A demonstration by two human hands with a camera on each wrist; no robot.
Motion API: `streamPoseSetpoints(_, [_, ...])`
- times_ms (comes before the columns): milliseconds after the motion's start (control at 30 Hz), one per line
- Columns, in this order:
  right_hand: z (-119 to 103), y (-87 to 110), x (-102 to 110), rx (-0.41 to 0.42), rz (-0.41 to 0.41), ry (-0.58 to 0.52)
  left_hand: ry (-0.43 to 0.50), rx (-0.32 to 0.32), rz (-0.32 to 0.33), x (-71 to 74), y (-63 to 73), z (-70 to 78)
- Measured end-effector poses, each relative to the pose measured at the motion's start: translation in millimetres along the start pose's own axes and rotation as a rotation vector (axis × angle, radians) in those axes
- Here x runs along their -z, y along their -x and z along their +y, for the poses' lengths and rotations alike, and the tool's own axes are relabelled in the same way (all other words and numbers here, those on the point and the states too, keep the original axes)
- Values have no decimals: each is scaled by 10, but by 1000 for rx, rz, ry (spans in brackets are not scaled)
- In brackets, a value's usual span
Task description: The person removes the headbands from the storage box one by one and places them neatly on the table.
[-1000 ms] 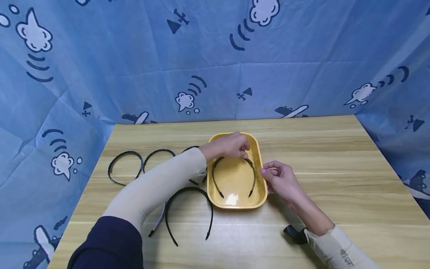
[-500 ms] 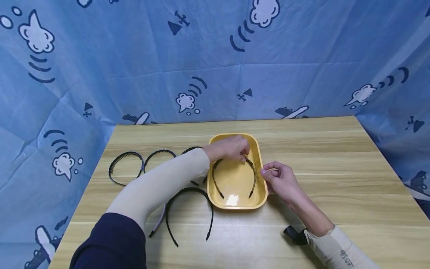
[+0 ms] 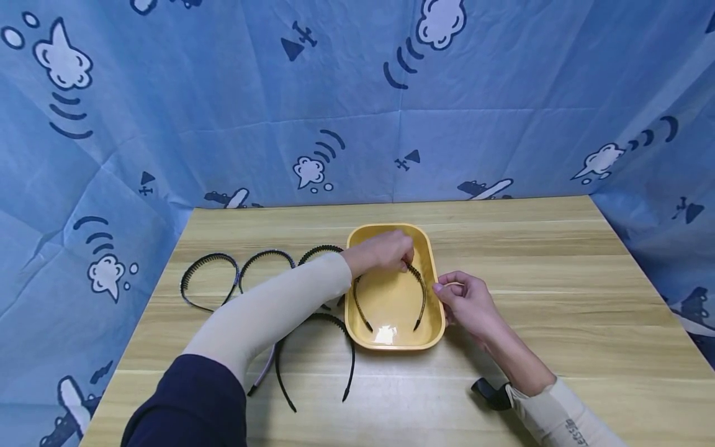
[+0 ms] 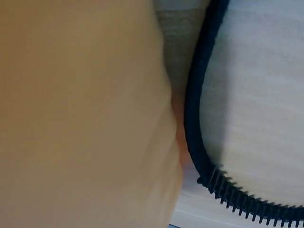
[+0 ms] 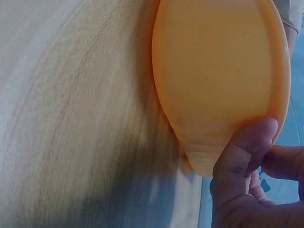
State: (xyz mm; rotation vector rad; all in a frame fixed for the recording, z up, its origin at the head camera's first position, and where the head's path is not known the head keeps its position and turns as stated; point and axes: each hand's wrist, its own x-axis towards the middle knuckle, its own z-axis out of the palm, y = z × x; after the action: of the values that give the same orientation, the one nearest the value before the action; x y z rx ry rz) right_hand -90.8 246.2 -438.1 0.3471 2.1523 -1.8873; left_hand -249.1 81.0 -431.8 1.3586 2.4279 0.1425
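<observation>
In the head view a yellow plastic tray (image 3: pixel 350 316) stands on the wooden table. My left hand (image 3: pixel 385 251) reaches into it, and its curled fingers pinch the top of a dark toothed headband (image 3: pixel 423 298). The ends of that headband lie toward the tray's near side; part of its arch is hidden by the hand. At the tray's right side my right hand (image 3: pixel 469 304) grips the rim between thumb and fingers. The right wrist view shows this right hand (image 5: pixel 242 185) with its thumb on the tray (image 5: pixel 213 71).
Left of the tray lie several more headbands, among them a far-left one (image 3: pixel 187 270), a middle one (image 3: pixel 267 252) and a black one (image 3: pixel 353 360) in front. My left sleeve (image 3: pixel 268 307) covers parts of them. A patterned blue cloth (image 3: pixel 357 93) hangs behind the table.
My left hand has shifted slightly nearer inside the tray and now hides more of the headband's arch. The right hand and the tray look unmoved.
</observation>
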Motion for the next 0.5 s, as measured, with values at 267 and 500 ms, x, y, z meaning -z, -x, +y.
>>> streamPoseSetpoints(267, [-7, 3, -18, 4, 0, -1, 55, 79, 39, -44, 33, -20])
streamPoseSetpoints(500, [-10, 0, -8, -3, 9, 9, 88, 43, 81, -62, 57, -69])
